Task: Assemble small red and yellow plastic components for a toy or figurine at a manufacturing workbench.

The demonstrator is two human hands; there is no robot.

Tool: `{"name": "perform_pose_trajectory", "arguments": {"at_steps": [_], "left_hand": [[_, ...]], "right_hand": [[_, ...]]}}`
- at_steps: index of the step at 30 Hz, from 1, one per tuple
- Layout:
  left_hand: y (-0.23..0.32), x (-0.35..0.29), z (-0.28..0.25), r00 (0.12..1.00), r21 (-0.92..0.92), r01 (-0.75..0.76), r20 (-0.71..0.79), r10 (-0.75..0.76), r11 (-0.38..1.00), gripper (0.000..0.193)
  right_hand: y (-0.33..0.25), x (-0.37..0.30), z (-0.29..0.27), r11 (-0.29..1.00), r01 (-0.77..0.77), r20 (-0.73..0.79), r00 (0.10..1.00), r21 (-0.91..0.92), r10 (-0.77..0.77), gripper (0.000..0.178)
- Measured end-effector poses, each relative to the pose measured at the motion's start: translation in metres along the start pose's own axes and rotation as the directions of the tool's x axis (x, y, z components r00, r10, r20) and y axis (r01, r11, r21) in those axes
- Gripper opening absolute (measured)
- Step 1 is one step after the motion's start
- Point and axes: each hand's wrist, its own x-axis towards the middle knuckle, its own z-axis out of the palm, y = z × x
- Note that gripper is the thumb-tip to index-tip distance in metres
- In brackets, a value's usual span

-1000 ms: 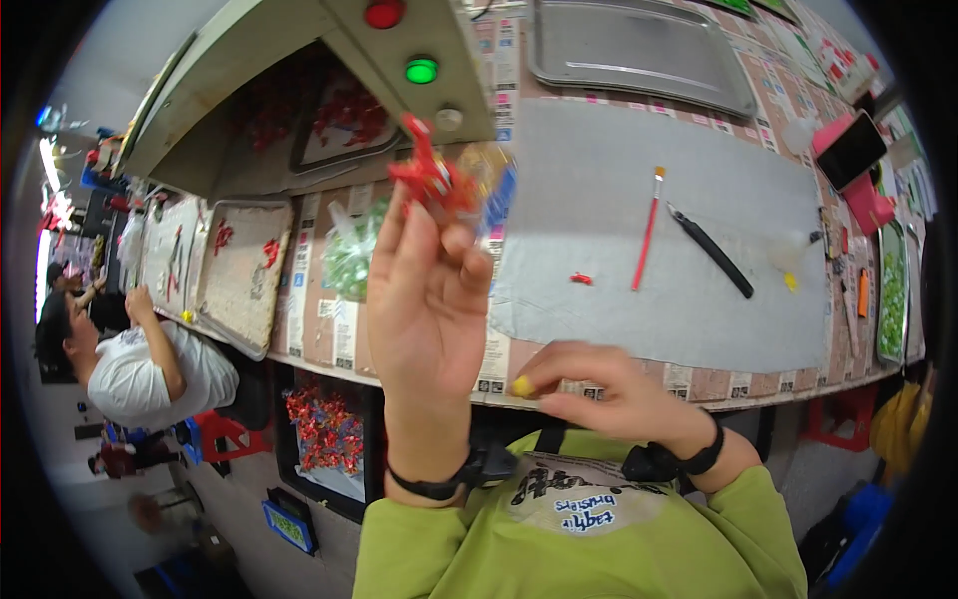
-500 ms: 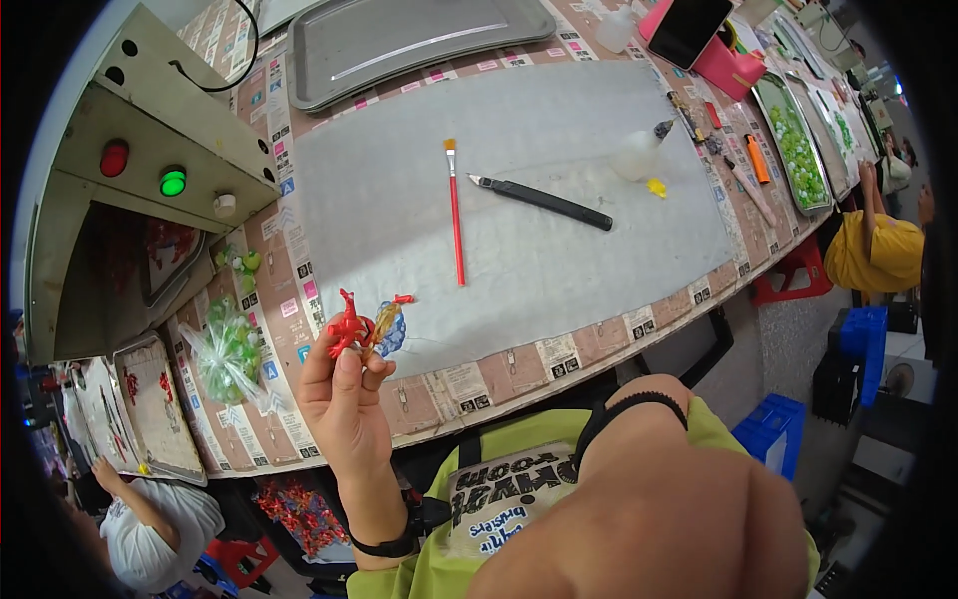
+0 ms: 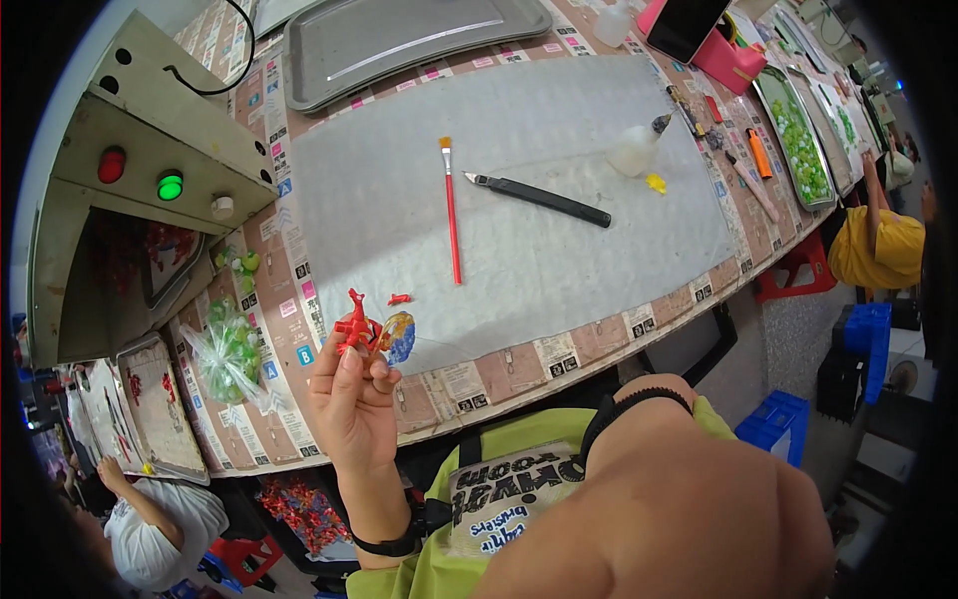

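Note:
My left hand [image 3: 354, 399] pinches a small red plastic figure [image 3: 353, 327] between thumb and fingers, just over the near left edge of the grey mat [image 3: 539, 290]. A clear blue and amber piece [image 3: 401, 337] sticks out beside the figure at the same fingers; whether the two are joined I cannot tell. Behind it a little red part [image 3: 399, 299] lies on the mat. Farther in lie a red-handled flat brush [image 3: 452, 220] and a black craft knife [image 3: 544, 199]. My right forearm and upper arm fill the lower right, bent, with the hand out of the picture.
A beige metal box [image 3: 150, 150] with lit lamps stands left. Near it lies a bag of green pieces [image 3: 225, 354]. A grey tray [image 3: 419, 45] is at the back. A squeeze bottle [image 3: 636, 150] and yellow bit [image 3: 656, 184] sit right. Co-workers sit at both sides.
My left hand has turned the red figure slightly and shifted a little to the right. The blue and amber piece shows more to the side now. The tools have stayed in place.

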Motion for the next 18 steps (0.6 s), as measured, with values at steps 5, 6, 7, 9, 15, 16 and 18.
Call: {"name": "perform_pose_trajectory", "arguments": {"at_steps": [5, 6, 7, 9, 15, 16, 18], "left_hand": [[0.001, 0.002, 0.000, 0.999, -0.053, 0.036, 0.007, -0.035, 0.998, 0.025], [0.000, 0.002, 0.000, 1.000, -0.057, 0.028, -0.002, -0.028, 0.998, 0.025], [0.002, 0.001, -0.001, 1.000, -0.061, 0.017, -0.014, -0.018, 0.998, 0.025], [0.000, 0.000, -0.013, 0.995, -0.006, 0.030, -0.097, -0.031, 1.000, 0.026], [0.003, 0.001, -0.002, 0.993, -0.038, 0.108, 0.055, -0.105, 0.993, 0.029], [0.002, 0.000, 0.000, 0.986, -0.032, 0.147, 0.080, -0.144, 0.989, 0.029], [0.001, -0.001, 0.000, 0.984, -0.037, 0.162, 0.087, -0.158, 0.986, 0.029]], "right_hand": [[-0.010, -0.012, 0.001, 0.999, 0.030, -0.041, 0.999, -0.017, -0.031, 0.011], [-0.007, -0.011, -0.002, 0.999, 0.034, -0.045, 0.998, -0.017, -0.034, 0.011], [-0.016, -0.022, -0.012, 0.999, 0.036, -0.045, 0.998, -0.015, -0.037, 0.011], [-0.020, -0.027, 0.002, 0.999, 0.039, -0.031, 0.999, -0.003, -0.039, 0.011], [0.068, 0.056, -0.030, 0.874, -0.150, -0.051, 0.988, -0.462, 0.143, 0.026], [0.073, 0.053, -0.029, 0.875, -0.147, -0.038, 0.989, -0.461, 0.146, 0.026], [0.080, 0.046, -0.025, 0.858, -0.392, -0.067, 0.917, -0.332, 0.393, 0.020]]}}
